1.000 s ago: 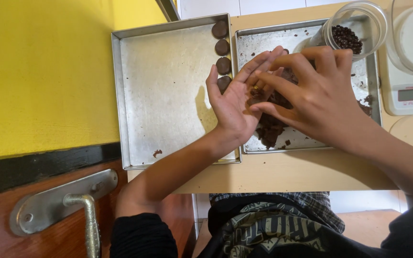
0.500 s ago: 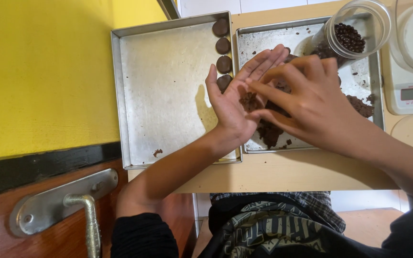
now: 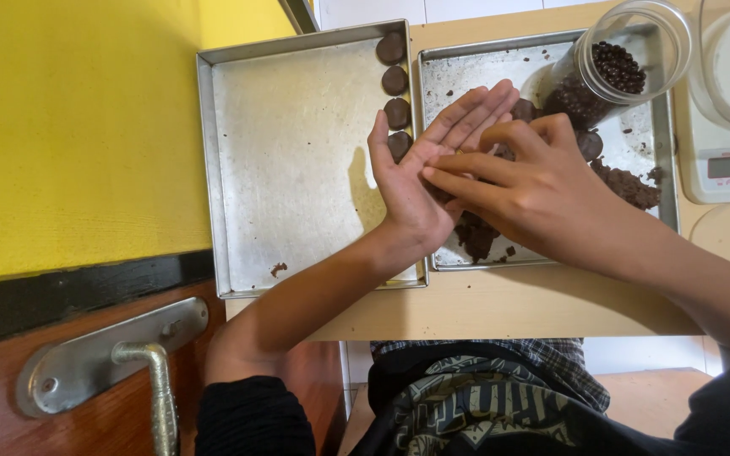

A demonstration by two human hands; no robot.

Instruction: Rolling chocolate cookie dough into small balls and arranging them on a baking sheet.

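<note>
A lump of dark chocolate dough, mostly hidden, is being pressed between the flat, outstretched left hand (image 3: 416, 181) and the right hand (image 3: 534, 190), fingers laid across it, over the crumb-strewn square steel tray (image 3: 661, 181), with four smooth dough rounds (image 3: 395, 97) lined up at ten o'clock.
</note>
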